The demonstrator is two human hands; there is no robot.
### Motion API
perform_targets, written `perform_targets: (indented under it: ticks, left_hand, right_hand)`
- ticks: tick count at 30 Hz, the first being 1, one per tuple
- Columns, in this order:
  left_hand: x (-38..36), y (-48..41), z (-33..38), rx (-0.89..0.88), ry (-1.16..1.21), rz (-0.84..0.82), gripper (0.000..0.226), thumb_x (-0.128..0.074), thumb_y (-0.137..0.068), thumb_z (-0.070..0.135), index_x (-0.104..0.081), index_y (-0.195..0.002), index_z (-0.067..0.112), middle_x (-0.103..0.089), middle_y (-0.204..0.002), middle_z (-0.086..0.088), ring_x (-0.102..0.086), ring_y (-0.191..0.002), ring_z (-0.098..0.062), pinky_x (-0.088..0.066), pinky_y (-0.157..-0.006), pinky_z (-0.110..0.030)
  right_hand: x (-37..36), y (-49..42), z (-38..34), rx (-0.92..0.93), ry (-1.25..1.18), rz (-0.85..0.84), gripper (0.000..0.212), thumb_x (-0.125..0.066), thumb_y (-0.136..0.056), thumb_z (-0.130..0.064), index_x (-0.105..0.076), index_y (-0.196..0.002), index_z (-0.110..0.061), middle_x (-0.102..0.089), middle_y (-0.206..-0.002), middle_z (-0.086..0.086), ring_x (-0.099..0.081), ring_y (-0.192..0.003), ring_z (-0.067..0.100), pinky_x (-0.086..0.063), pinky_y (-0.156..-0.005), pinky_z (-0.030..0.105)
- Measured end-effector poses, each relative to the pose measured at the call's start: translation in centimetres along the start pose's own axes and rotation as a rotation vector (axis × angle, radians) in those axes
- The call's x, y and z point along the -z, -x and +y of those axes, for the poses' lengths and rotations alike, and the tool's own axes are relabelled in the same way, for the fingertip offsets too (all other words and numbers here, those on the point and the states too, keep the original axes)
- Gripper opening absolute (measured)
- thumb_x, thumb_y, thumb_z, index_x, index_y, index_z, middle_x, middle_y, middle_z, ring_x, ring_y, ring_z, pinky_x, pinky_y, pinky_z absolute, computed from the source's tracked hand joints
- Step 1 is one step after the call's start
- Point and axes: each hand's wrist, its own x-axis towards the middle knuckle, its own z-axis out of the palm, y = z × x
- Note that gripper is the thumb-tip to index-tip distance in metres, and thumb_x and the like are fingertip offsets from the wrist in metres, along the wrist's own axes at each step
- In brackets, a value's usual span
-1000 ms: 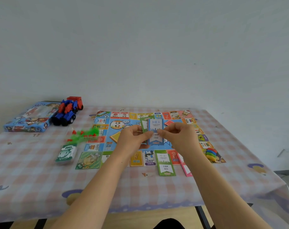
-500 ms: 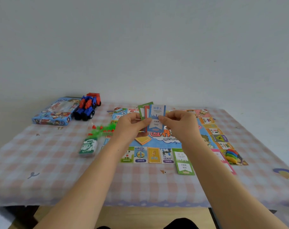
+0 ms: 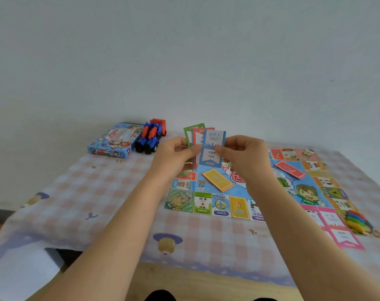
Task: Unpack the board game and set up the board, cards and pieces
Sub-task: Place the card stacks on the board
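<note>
Holding a small fan of cards upright above the far left part of the colourful square game board (image 3: 220, 206), the left hand (image 3: 176, 157) has its thumb and curled fingers clamped on the lower left of the fan. The fan's front card is a blue paper card (image 3: 213, 148) printed 1300, with a red paper card (image 3: 198, 135) and a green paper card (image 3: 190, 131) showing behind it. The right hand (image 3: 243, 155) pinches the blue card's right edge between thumb and forefinger.

The board lies flat on the right half of the desk with the pink checked cloth (image 3: 97, 192). On its blue centre lie a yellow card deck (image 3: 217, 180) and a red card deck (image 3: 290, 169), well apart. A heap of coloured plastic pieces (image 3: 356, 220) sits on the board's near right corner, and a pink paper card (image 3: 341, 231) overhangs the near edge just beside it.

Near the desk's far left corner lies the blue cardboard game box (image 3: 116, 140), with a red and blue toy truck (image 3: 151, 137) touching its right side.
</note>
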Motion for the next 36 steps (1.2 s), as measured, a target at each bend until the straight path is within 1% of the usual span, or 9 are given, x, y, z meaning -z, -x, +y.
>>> perform_targets:
  ticks: [3,6,10,15,19,23,25,30,36]
  left_hand:
    - [1.1,-0.3,0.2,-0.009,0.028,0.062,0.006,-0.067,-0.086,0.013,-0.068,-0.091,0.011,-0.074,-0.082,-0.004,-0.07,-0.068,-0.012,-0.056,-0.057,-0.022]
    - [2.3,-0.8,0.2,-0.017,0.053,0.142,0.009,-0.066,-0.087,0.012,-0.068,-0.095,0.012,-0.073,-0.088,-0.005,-0.069,-0.07,-0.011,-0.055,-0.057,-0.02]
    - [3.1,-1.6,0.6,-0.028,0.089,0.191,0.008,-0.065,-0.087,0.011,-0.067,-0.091,0.017,-0.072,-0.087,-0.003,-0.07,-0.07,-0.01,-0.055,-0.056,-0.019]
    - [2.9,-2.2,1.1,-0.053,0.094,0.186,0.013,-0.066,-0.087,0.012,-0.067,-0.1,0.011,-0.072,-0.086,-0.003,-0.07,-0.066,-0.008,-0.054,-0.055,-0.017]
    - [2.7,-2.4,0.9,-0.058,0.091,0.177,0.008,-0.066,-0.086,0.012,-0.068,-0.094,0.013,-0.073,-0.084,-0.002,-0.07,-0.069,-0.01,-0.054,-0.055,-0.018]
    - [2.6,-2.2,0.1,-0.03,0.061,0.172,0.006,-0.067,-0.086,0.012,-0.068,-0.09,0.016,-0.073,-0.082,-0.001,-0.07,-0.068,-0.009,-0.056,-0.057,-0.019]
    - [2.2,-2.0,-0.5,0.008,0.028,0.138,0.006,-0.067,-0.085,0.012,-0.068,-0.091,0.014,-0.073,-0.084,-0.004,-0.07,-0.067,-0.01,-0.057,-0.058,-0.022]
    - [0.7,-1.3,-2.3,0.076,-0.096,0.016,0.012,-0.07,-0.084,0.016,-0.069,-0.095,0.012,-0.075,-0.086,-0.005,-0.072,-0.074,-0.022,-0.06,-0.066,-0.035]
    - [-1.2,-0.7,-2.7,0.13,-0.109,-0.107,0.007,-0.07,-0.084,0.016,-0.064,-0.086,0.013,-0.073,-0.083,-0.007,-0.068,-0.063,-0.013,-0.058,-0.058,-0.027]
  right_hand:
    - [-0.5,-0.1,-0.4,0.014,-0.029,0.016,0.01,-0.071,-0.084,-0.018,-0.065,-0.092,-0.02,-0.069,-0.071,-0.006,-0.058,-0.05,-0.001,-0.045,-0.047,0.016]
    - [-0.2,-0.4,-0.9,0.03,-0.089,0.067,0.028,-0.07,-0.084,-0.013,-0.063,-0.111,-0.022,-0.071,-0.071,-0.003,-0.059,-0.049,0.0,-0.048,-0.05,0.025]
    - [0.5,-0.9,-1.8,0.052,-0.099,0.111,0.042,-0.066,-0.088,-0.015,-0.054,-0.126,-0.028,-0.069,-0.073,-0.002,-0.059,-0.05,0.005,-0.05,-0.05,0.026]
    - [0.2,-1.2,-2.3,0.083,-0.084,0.068,0.035,-0.064,-0.089,-0.016,-0.057,-0.121,-0.028,-0.069,-0.073,-0.002,-0.059,-0.047,0.001,-0.049,-0.045,0.02]
    - [-0.1,-1.2,-1.3,0.066,-0.085,0.05,0.032,-0.066,-0.088,-0.013,-0.061,-0.118,-0.024,-0.069,-0.071,0.001,-0.058,-0.045,0.003,-0.049,-0.049,0.025]
    - [0.0,-1.3,-0.3,0.03,-0.065,0.038,0.032,-0.068,-0.086,-0.013,-0.061,-0.115,-0.025,-0.07,-0.071,0.0,-0.058,-0.045,0.001,-0.045,-0.045,0.019]
    - [-0.1,-1.1,0.3,0.006,-0.045,0.0,0.033,-0.069,-0.085,-0.011,-0.062,-0.113,-0.026,-0.07,-0.07,0.002,-0.057,-0.043,0.0,-0.043,-0.043,0.016]
    - [0.0,-0.8,2.5,-0.082,-0.015,-0.048,0.036,-0.071,-0.083,-0.01,-0.06,-0.115,-0.024,-0.067,-0.066,0.004,-0.058,-0.044,0.002,-0.047,-0.046,0.023]
    - [0.7,-0.3,4.0,-0.145,0.034,-0.077,0.04,-0.071,-0.083,-0.012,-0.059,-0.12,-0.016,-0.066,-0.063,0.001,-0.057,-0.041,0.003,-0.045,-0.042,0.017]
